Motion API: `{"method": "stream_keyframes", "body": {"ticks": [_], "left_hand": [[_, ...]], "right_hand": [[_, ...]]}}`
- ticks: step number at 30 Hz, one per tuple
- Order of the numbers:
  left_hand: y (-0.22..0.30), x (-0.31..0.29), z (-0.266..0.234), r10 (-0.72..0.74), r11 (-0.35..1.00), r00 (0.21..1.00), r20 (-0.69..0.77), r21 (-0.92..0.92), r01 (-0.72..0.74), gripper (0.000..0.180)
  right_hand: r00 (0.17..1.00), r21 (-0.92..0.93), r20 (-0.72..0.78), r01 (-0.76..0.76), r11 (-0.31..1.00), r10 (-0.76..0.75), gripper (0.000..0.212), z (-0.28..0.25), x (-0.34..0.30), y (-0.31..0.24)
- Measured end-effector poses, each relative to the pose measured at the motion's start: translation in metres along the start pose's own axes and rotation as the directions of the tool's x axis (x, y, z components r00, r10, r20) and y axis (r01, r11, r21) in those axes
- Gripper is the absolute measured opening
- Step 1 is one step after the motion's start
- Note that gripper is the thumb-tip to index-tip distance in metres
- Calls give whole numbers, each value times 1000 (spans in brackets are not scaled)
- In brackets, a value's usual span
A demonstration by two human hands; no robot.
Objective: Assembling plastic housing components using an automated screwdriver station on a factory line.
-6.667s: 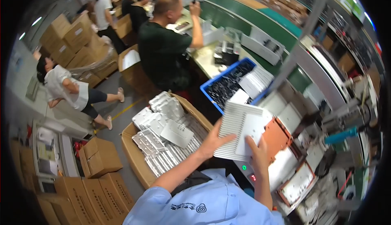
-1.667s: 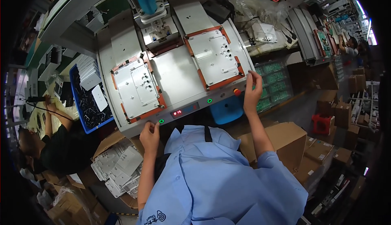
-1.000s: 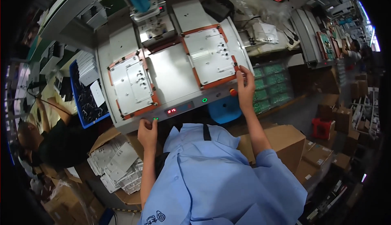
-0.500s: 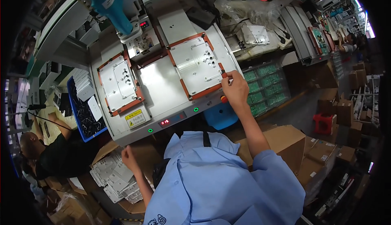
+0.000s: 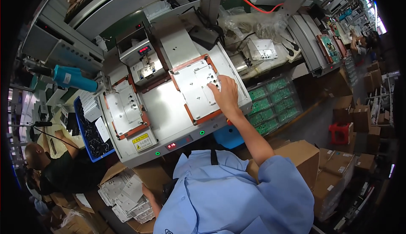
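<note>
My right hand (image 5: pixel 227 95) rests over the right edge of a flat white panel (image 5: pixel 193 91), thumb and fingers apart, close to its small black round parts. The panel lies in a fixture with an orange-brown frame (image 5: pixel 208 117) on the machine bed (image 5: pixel 162 109). To the left, a similar white panel (image 5: pixel 122 111) lies in a second framed fixture. My left hand (image 5: pixel 146 190) is low, beside white panels (image 5: pixel 122 191) piled in a cardboard box; its fingers are hidden. A teal powered screwdriver (image 5: pixel 74 78) hangs tilted by the left fixture.
A blue bin (image 5: pixel 94 158) of black parts stands left of the machine. Green circuit boards in clear trays (image 5: pixel 272 103) lie to the right. Cardboard boxes (image 5: pixel 302 158) flank me. A person (image 5: pixel 55 162) works at far left. A red stool (image 5: pixel 339 133) stands right.
My right hand has moved from the frame's right edge onto the panel. My left hand has dropped to the piled panels. The teal screwdriver has swung left, away from the middle of the machine.
</note>
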State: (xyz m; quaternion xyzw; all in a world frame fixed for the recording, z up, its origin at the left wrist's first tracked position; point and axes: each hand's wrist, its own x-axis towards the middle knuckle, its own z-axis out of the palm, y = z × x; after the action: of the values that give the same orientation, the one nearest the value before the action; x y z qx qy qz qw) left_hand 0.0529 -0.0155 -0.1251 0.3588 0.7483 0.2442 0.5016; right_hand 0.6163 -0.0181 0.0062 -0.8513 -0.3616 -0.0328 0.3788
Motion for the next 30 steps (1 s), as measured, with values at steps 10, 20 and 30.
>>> {"method": "stream_keyframes", "body": {"ticks": [10,20,30], "left_hand": [[-19,17,-5,179,889,982,-66,439,-132,42],[-58,45,-22,131,972,990,54,190,-139,42],[-60,100,-23,462,834,708,534,-533,-142,45]], "right_hand": [[976,2,179,-129,992,127,51,11,89,0],[952,23,305,-17,1000,9,31,32,118,17],[999,-20,19,-37,999,37,53,12,7,-18]]}}
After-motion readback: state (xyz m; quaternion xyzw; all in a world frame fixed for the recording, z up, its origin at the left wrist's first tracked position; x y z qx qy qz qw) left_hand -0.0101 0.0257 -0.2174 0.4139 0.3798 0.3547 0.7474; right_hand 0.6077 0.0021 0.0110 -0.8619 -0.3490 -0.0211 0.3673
